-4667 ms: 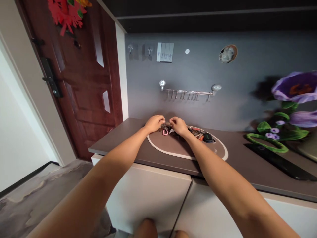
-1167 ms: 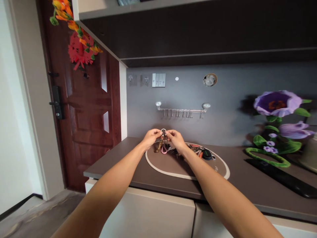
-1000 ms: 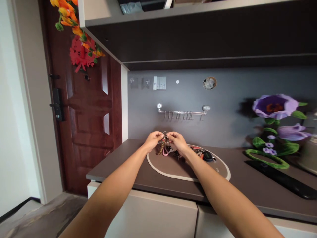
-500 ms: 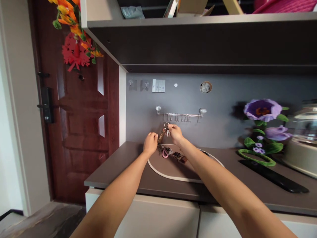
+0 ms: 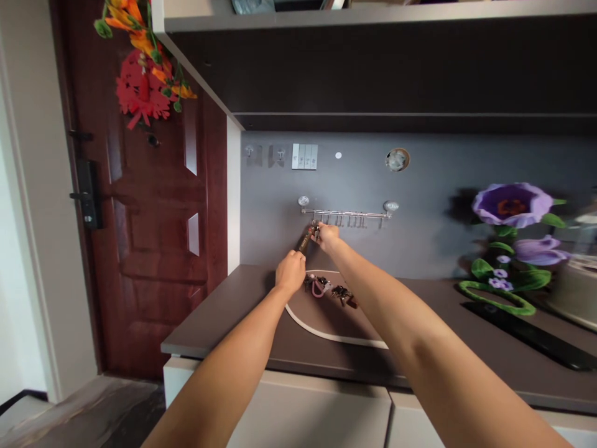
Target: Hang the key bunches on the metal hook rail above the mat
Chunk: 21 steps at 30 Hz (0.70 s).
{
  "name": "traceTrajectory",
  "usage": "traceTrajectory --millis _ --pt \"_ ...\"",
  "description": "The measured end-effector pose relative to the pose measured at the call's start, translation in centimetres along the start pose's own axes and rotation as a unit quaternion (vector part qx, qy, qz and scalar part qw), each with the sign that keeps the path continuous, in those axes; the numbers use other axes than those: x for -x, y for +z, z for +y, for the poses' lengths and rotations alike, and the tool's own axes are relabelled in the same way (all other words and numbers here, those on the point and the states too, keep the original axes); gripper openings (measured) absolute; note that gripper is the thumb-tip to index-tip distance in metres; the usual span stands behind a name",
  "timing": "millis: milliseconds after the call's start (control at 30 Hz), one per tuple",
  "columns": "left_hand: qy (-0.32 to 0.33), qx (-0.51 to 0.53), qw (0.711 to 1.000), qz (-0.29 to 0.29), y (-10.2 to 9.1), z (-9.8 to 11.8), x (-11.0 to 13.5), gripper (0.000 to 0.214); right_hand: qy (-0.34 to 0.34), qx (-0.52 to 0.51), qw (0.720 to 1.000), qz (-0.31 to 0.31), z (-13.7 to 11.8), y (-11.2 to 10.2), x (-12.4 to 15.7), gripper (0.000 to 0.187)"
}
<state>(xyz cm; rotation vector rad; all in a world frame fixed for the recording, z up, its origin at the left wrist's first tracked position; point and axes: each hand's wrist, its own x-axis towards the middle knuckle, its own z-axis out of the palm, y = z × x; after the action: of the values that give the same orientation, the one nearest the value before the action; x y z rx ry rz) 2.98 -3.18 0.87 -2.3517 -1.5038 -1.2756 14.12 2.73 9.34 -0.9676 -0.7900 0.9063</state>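
My right hand [image 5: 327, 237] pinches a small bunch of keys on a ring [image 5: 316, 231], just below a steel hook rail [image 5: 345, 214], with a brown leather key fob [image 5: 306, 239] hanging down and to the left. My left hand [image 5: 290, 274] is curled closed just under the fob's tip, above the mat's left end, and holds nothing I can see. On the oval brown mat [image 5: 326, 333] with its cream rim lie more keys [image 5: 344, 296] and a pink loop strap [image 5: 318, 287]. My right forearm hides the mat's right part.
The rail's small hooks hang empty against the grey wall, close above my right hand. A dark brown counter [image 5: 224, 330] runs beneath the mat, and its front edge sits above white cabinet doors. A dark red door [image 5: 153, 249] stands at the left.
The key ring and leather fob have risen from above the mat to just beneath the rail in my right hand. My left hand has let go of the ring and dropped lower.
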Motion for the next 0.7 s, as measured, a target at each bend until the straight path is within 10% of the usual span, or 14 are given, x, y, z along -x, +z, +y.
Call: traceTrajectory --millis 700 --pt "-0.017 -0.034 0.999 -0.030 0.4 -0.6 0.0 0.029 -0.078 0.087 0.992 -0.048 1.9 -1.3 -0.5 0.015"
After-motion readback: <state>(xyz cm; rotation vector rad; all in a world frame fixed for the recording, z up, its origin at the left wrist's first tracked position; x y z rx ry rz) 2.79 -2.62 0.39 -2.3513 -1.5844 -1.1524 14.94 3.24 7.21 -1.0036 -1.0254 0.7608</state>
